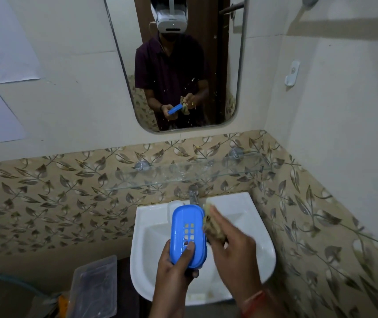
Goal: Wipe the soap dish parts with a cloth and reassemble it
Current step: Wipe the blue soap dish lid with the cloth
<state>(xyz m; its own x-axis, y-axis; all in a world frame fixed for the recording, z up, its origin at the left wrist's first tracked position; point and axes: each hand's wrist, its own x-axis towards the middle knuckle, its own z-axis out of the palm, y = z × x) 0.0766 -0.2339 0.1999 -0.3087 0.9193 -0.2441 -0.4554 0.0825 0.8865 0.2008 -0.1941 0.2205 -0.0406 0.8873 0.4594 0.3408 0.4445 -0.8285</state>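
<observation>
- Gripping the dish point(188, 228) by its near end, left hand point(174, 269) has thumb on top, fingers curled under. Dish is held in air over the sink point(259, 255).
- Dish long axis runs away from the person, far end toward the tap point(193, 195), holed face up.
- Cloth point(213, 228) touches dish's right edge, bunched in right hand point(236, 251), fingers clenched round it; blurred.
- Risk: grip's at one end only, so a sideways push w/ cloth could twist dish loose & drop it into sink. Slick plastic would make that likelier.

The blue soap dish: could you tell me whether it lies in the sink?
No, the left hand holds the soap dish above the sink, the right hand a cloth beside it.
</observation>
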